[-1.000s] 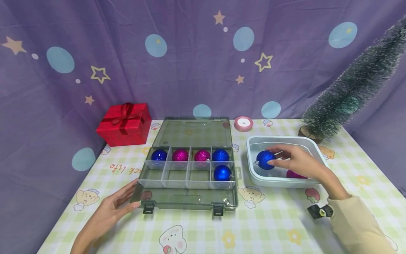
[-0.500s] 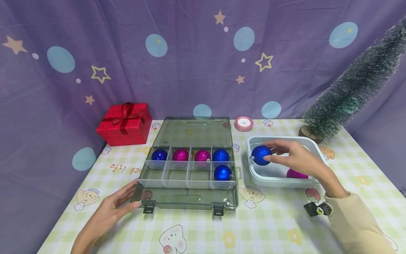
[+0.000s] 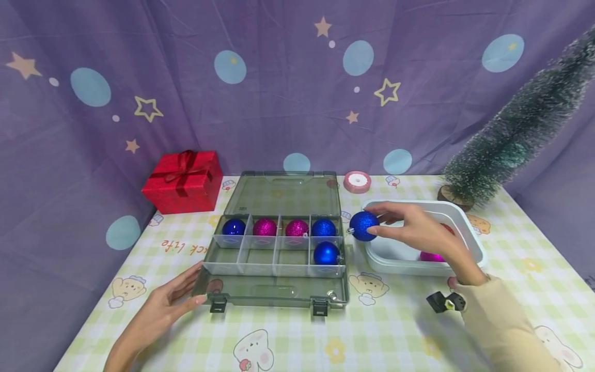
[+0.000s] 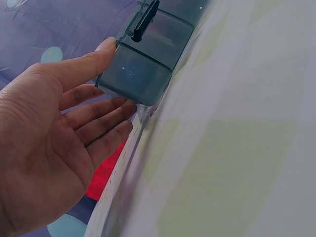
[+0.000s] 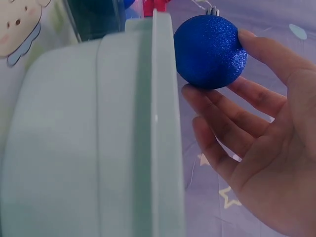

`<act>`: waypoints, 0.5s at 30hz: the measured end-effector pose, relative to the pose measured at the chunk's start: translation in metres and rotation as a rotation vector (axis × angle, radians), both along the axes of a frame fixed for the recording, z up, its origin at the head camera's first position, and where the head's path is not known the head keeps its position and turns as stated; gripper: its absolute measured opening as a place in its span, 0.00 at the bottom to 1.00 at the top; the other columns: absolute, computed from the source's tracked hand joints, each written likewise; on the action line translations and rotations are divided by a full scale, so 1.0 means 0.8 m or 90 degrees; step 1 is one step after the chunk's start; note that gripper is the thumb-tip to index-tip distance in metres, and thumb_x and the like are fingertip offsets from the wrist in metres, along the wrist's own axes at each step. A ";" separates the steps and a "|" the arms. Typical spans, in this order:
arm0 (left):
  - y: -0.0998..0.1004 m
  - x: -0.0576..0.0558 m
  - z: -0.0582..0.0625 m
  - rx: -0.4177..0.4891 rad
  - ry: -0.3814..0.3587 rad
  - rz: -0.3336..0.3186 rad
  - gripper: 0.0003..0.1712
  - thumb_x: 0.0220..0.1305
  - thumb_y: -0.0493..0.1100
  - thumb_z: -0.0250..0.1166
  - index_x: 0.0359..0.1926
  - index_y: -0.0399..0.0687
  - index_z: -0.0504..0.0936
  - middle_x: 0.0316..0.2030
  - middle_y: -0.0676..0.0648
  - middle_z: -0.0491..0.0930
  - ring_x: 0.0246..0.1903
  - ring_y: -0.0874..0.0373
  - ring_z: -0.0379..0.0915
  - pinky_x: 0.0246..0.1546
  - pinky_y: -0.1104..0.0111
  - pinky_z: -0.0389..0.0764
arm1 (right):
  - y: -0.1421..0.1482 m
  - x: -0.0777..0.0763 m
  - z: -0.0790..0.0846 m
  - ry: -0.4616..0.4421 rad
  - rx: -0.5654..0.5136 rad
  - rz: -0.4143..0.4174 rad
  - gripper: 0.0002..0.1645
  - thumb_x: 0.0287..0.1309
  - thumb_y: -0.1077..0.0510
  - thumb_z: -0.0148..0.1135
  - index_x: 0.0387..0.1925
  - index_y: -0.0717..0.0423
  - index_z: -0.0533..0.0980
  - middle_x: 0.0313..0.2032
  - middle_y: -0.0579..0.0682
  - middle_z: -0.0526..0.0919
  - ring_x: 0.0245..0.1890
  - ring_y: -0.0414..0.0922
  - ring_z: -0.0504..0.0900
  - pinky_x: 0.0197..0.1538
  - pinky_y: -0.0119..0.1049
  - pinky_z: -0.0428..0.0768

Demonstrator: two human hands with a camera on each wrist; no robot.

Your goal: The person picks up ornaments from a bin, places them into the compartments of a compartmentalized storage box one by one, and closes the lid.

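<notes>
My right hand (image 3: 418, 230) pinches a glittery blue Christmas ball (image 3: 364, 226) between thumb and fingertips. The ball hangs just past the left rim of a pale plastic tub (image 3: 386, 266), its silver cap pointing left. In the right wrist view the ball (image 5: 210, 52) shows beyond the tub wall (image 5: 123, 138). A grey see-through divided box (image 3: 274, 284) lies with its lid back. Blue and pink balls fill its back row, and a blue ball (image 3: 326, 253) sits front right. My left hand (image 3: 160, 305) touches the box's front left corner with thumb and relaxed fingers.
Inside the tub lie a pink ball (image 3: 432, 256) and a reddish one (image 3: 447, 228), partly hidden by my hand. A red gift box (image 3: 183, 183) stands back left, a ribbon roll (image 3: 357, 182) behind, and a small frosted tree (image 3: 516, 134) at right.
My right hand has lifted the blue ball from inside the tub and carried it left past the rim. The reddish ball has come into view. The left hand stays where it was.
</notes>
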State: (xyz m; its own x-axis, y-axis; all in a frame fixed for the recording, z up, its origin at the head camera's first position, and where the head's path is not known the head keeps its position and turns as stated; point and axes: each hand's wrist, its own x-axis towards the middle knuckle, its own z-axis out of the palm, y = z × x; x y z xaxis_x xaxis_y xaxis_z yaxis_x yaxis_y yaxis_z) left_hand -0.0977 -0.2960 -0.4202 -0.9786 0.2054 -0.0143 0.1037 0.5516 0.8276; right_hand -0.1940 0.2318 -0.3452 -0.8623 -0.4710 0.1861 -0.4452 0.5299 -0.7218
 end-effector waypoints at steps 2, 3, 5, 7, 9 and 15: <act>0.000 0.000 0.000 0.001 0.001 0.000 0.42 0.72 0.47 0.68 0.80 0.43 0.61 0.72 0.34 0.66 0.69 0.38 0.62 0.56 0.83 0.71 | -0.006 -0.002 0.000 0.000 0.002 0.002 0.25 0.67 0.55 0.71 0.62 0.55 0.80 0.54 0.50 0.86 0.49 0.46 0.86 0.53 0.37 0.83; 0.000 0.000 0.000 0.000 0.001 0.000 0.42 0.72 0.47 0.68 0.80 0.43 0.61 0.72 0.34 0.66 0.69 0.39 0.62 0.56 0.83 0.72 | -0.009 -0.003 -0.001 -0.001 0.002 0.003 0.24 0.67 0.54 0.71 0.62 0.55 0.81 0.54 0.49 0.86 0.49 0.45 0.86 0.53 0.38 0.84; 0.000 0.000 0.001 -0.001 0.004 -0.001 0.42 0.72 0.47 0.69 0.79 0.43 0.61 0.72 0.34 0.67 0.69 0.39 0.62 0.56 0.83 0.71 | -0.014 -0.005 -0.002 0.000 -0.001 0.010 0.24 0.66 0.55 0.72 0.61 0.56 0.81 0.53 0.49 0.87 0.49 0.45 0.86 0.53 0.41 0.84; 0.001 0.000 0.001 -0.004 0.006 -0.001 0.42 0.72 0.47 0.69 0.79 0.43 0.62 0.72 0.34 0.67 0.69 0.39 0.62 0.56 0.83 0.71 | -0.021 -0.007 -0.003 -0.001 -0.005 0.017 0.24 0.66 0.55 0.72 0.61 0.56 0.81 0.53 0.49 0.87 0.49 0.46 0.86 0.54 0.45 0.84; 0.001 0.000 0.002 -0.008 0.007 -0.001 0.42 0.72 0.47 0.69 0.79 0.43 0.62 0.72 0.34 0.67 0.69 0.39 0.63 0.56 0.83 0.71 | -0.026 -0.008 -0.004 -0.001 -0.010 0.027 0.24 0.66 0.55 0.71 0.61 0.58 0.81 0.53 0.50 0.86 0.49 0.46 0.86 0.55 0.49 0.84; 0.001 0.000 0.003 -0.015 0.008 -0.003 0.42 0.72 0.48 0.69 0.79 0.42 0.62 0.71 0.33 0.67 0.68 0.39 0.64 0.56 0.82 0.73 | -0.044 -0.014 -0.009 -0.006 -0.029 0.055 0.24 0.66 0.56 0.72 0.61 0.59 0.81 0.52 0.50 0.87 0.47 0.45 0.86 0.54 0.49 0.84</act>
State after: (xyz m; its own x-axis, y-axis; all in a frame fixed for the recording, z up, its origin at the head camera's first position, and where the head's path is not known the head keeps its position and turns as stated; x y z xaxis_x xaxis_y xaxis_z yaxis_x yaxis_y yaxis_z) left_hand -0.0977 -0.2954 -0.4180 -0.9778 0.2094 -0.0064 0.1168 0.5704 0.8130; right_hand -0.2054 0.1965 -0.3526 -0.8205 -0.5351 0.2011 -0.4813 0.4569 -0.7480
